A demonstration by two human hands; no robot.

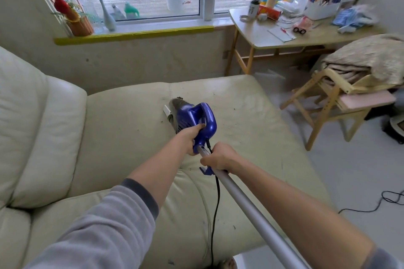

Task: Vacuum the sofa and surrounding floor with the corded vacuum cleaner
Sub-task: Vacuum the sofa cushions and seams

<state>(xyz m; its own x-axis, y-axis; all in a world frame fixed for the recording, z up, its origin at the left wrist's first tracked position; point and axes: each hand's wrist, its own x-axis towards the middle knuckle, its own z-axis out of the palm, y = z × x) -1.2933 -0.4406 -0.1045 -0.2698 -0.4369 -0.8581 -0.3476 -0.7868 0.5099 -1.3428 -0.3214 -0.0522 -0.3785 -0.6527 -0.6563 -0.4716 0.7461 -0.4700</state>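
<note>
Just ahead of the left hand [193, 135] gripping the vacuum [192, 116] and right hand [218, 157] wrapping its tube [251, 207], the nozzle sweeps the sofa [122, 129]; crumbs [238, 109] beyond look next.

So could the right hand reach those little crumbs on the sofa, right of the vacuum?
Probably yes. The crumbs lie bare on the sofa seat with nothing over them, just ahead of the right hand. But that hand grips the vacuum pole, so it would have to let go first.
</note>
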